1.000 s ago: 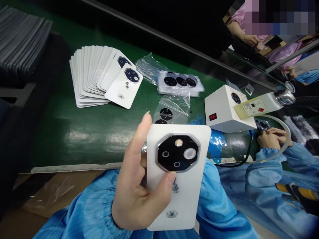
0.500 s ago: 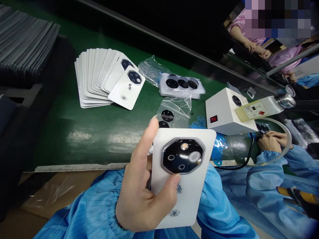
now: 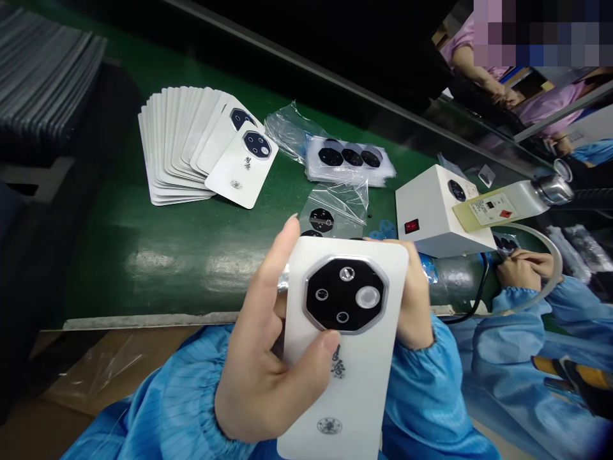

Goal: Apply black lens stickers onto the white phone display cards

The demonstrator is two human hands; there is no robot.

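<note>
My left hand (image 3: 272, 358) grips a white phone back cover (image 3: 306, 396) upright, its thumb pressed on the front below the camera panel. This panel (image 3: 345, 294) is a black octagon in a silver frame, with round lens openings. Dark lettering and a round emblem mark the cover's lower half. Behind the cover's right edge is my right hand (image 3: 416, 297); its fingers are mostly hidden. Just beyond lies a clear plastic bag (image 3: 342, 204) with black octagonal lens pieces (image 3: 321, 220) at it.
Fanned white covers (image 3: 177, 147) lie on the green bench at left. A stack of lens sheets (image 3: 352, 169) is farther back. To the right stand a white box with a red switch (image 3: 431, 211) and a tilted bottle (image 3: 498, 204). A co-worker's hands (image 3: 524, 268) are beyond.
My right hand has come up into view behind the cover's right edge. The cover and my left hand have shifted slightly left, and the glare on the black panel is gone.
</note>
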